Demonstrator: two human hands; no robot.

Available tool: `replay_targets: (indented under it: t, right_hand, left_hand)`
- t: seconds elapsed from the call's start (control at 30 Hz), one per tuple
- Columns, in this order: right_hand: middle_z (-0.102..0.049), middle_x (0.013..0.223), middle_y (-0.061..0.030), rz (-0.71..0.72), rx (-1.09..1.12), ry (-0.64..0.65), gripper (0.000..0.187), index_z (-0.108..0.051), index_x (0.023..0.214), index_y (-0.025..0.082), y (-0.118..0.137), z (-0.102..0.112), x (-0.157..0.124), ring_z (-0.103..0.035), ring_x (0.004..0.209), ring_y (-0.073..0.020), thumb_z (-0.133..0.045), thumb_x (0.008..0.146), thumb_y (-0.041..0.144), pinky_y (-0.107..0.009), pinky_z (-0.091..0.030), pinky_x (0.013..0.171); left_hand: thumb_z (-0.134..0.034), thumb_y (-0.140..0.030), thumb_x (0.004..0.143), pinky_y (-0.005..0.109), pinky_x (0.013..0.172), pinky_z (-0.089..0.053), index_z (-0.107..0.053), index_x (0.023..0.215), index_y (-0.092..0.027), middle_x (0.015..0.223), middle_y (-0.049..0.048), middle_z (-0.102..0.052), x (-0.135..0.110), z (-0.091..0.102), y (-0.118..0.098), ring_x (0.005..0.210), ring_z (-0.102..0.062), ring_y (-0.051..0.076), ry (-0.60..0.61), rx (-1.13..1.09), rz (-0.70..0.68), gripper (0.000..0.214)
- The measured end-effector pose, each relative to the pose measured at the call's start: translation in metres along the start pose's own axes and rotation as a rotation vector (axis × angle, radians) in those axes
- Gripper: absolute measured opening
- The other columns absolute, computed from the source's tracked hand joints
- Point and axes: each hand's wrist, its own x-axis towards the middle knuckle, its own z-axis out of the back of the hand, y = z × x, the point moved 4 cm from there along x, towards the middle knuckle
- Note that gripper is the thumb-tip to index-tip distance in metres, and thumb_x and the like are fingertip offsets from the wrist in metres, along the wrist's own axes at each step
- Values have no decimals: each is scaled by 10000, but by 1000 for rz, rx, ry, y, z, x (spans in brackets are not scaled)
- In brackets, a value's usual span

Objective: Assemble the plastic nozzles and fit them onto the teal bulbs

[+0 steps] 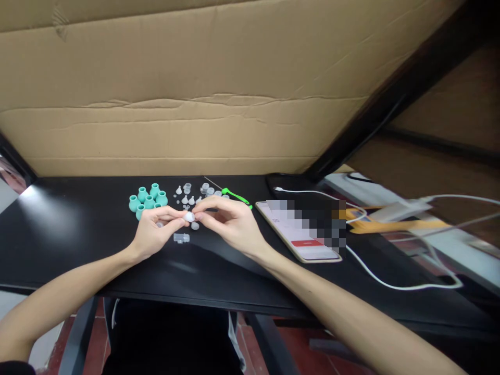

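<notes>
Between the fingertips of both hands is a small white rounded plastic piece, held just above the black table. My left hand pinches it from the left, and my right hand pinches its right side; fingers cover part of it. Below them lies a clear plastic tube-like part. A small translucent cap rests close under the right fingertips. Beyond the hands stand several small white funnel-shaped pieces and translucent cups. Left of these, several teal bulb-shaped pots are grouped, partly behind my left hand.
A bright green-handled tool with a thin shaft lies behind my right hand. To the right are a phone, a white cable and a yellow-orange strip. Cardboard walls the back of the black table.
</notes>
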Motion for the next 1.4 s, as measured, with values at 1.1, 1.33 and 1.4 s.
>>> replay_targets:
  t: [1.1, 1.33, 1.4]
  right_hand:
    - [-824, 778, -26, -363, 444, -1, 312, -865, 829, 211, -21, -8, -2, -790, 726, -174, -1063, 727, 429, -316, -684, 774]
    - [-817, 844, -4, -501, 699, 150, 332, -836, 824, 204, -32, -12, 1, -833, 864, -175, -1094, 699, 371, -421, -748, 967]
    - [-817, 862, -2, -517, 739, 181, 321, -834, 838, 204, -33, -13, 1, -835, 896, -182, -1088, 712, 353, -456, -746, 993]
  left_hand:
    - [-849, -280, 926, 199, 420, -464, -901, 983, -164, 890, 75, -884, -1, 8, 2, 478, -618, 79, -49, 266, -233, 139]
    - [-905, -330, 897, 222, 442, -337, -908, 912, -203, 603, -21, -723, 3, 11, -1, 461, -385, 49, -50, 296, -276, 128]
    - [-930, -382, 888, 224, 451, -381, -910, 908, -203, 627, -5, -746, 5, 11, -2, 470, -426, 57, -37, 275, -261, 182]
